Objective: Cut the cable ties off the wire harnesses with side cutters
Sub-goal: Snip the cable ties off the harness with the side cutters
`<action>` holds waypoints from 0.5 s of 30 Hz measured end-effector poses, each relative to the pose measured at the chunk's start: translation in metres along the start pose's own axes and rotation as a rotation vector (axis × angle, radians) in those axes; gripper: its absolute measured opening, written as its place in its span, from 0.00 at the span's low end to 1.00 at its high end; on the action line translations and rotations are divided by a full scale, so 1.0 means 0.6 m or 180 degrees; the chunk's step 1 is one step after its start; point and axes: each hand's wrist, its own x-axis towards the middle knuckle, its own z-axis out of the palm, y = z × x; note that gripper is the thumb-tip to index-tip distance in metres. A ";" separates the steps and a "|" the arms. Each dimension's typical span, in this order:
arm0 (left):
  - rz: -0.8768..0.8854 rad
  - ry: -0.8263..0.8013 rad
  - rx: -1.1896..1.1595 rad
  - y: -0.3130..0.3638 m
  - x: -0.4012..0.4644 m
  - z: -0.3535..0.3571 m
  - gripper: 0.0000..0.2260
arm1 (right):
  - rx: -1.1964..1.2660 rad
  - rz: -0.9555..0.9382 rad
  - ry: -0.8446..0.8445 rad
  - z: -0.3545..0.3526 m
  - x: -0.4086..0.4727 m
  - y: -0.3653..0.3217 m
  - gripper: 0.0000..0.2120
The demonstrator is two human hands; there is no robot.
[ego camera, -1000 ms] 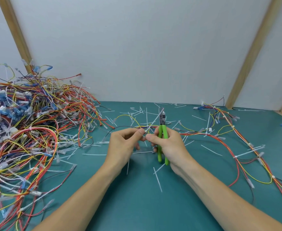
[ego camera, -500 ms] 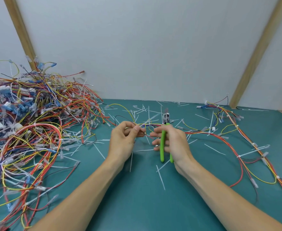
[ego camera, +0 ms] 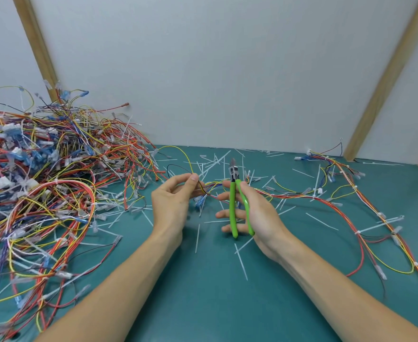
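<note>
Since a moment ago my hands have drawn apart; left hand (ego camera: 175, 201) pinches thin harness wires (ego camera: 204, 187) above the mat, right hand (ego camera: 254, 211) grips upright side cutters (ego camera: 235, 193) just beside them.

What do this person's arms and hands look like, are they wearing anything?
Both arms are bare as far as the picture shows: no sleeves and no gloves. The left hand and right hand carry no rings, and neither wrist shows a watch or band. No markings are visible.
</note>
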 end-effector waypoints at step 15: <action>0.0168 0.0229 0.0021 0.002 0.003 0.002 0.04 | 0.0028 0.0098 -0.0864 -0.019 -0.004 -0.006 0.23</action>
